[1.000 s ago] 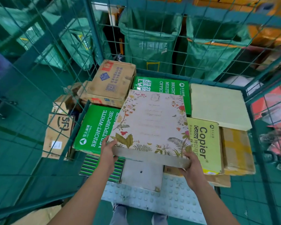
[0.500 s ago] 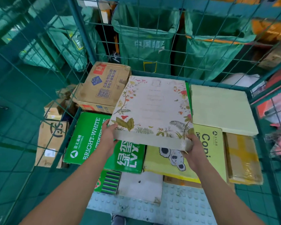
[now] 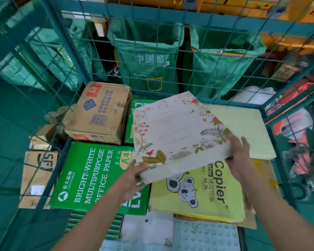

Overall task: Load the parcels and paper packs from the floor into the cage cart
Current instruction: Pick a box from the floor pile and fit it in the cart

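1. Green mail sacks [image 3: 149, 69] are hanging behind the cage cart [image 3: 170, 17], whose teal wire mesh is closing in the far side and both flanks, while green flooring is spreading out to the left.
2. Inside the cart, paper packs are lying flat in a layer: a green office-paper pack [image 3: 91, 178] at near left, a yellow copier pack [image 3: 203, 192] with a koala print at near right, a pale yellow pack [image 3: 243, 127] behind that, and a worn cardboard parcel [image 3: 100, 113] sitting at far left.
3. Outside the mesh on the left, a few brown cartons [image 3: 38, 169] are waiting on the floor, so loading is not finished, by my judgement.
4. Compared with a second ago, the floral pack [image 3: 176, 131] is travelling deeper into the cart and is now turning and tilting, its right side higher, above the copier pack and a green pack at the back.
5. This suggests it is being angled down into a spot toward the rear.
6. Left hand [image 3: 132, 176] is supporting the near-left corner from below with fairly straight fingers.
7. Right hand [image 3: 237, 153] is gripping the near-right edge, fingers curling over it.
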Demonstrator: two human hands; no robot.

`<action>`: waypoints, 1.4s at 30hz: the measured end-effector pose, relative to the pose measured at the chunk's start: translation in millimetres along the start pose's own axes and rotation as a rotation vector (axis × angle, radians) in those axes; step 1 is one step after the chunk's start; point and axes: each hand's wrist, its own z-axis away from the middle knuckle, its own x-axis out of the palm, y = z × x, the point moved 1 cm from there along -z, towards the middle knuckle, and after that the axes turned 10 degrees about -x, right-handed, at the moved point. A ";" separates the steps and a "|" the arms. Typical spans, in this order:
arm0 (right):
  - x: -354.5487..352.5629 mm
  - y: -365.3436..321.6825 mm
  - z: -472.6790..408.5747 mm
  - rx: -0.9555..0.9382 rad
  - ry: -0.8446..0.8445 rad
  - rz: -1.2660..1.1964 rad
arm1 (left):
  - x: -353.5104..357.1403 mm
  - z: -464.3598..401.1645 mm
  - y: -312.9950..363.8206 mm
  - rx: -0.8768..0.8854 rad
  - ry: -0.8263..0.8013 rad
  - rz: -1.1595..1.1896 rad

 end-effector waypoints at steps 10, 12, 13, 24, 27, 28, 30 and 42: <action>27.1 67.6 24.1 0.260 -0.121 0.046 | 153.0 -62.7 -69.9 -0.065 -0.093 0.119; 13.0 64.2 6.7 0.258 -0.118 0.034 | 144.0 -67.3 -54.8 -0.073 -0.091 0.054; 4.1 60.1 -2.7 0.242 -0.120 0.035 | 137.4 -71.4 -43.5 -0.065 -0.061 0.031; -67.3 70.8 -56.5 0.200 -0.213 0.024 | 107.7 -119.8 54.3 -0.130 0.249 0.024; -65.5 79.5 -60.6 0.219 -0.241 0.001 | 88.2 -123.3 47.2 -0.177 0.282 0.150; -63.4 84.2 -65.8 0.231 -0.253 -0.021 | 79.3 -124.7 44.8 -0.191 0.288 0.186; -50.0 85.8 -75.0 0.243 -0.302 -0.018 | 60.7 -125.7 42.3 -0.195 0.319 0.241; 61.3 103.6 -121.5 0.416 -0.191 0.335 | 27.1 -147.6 79.7 0.024 0.254 0.410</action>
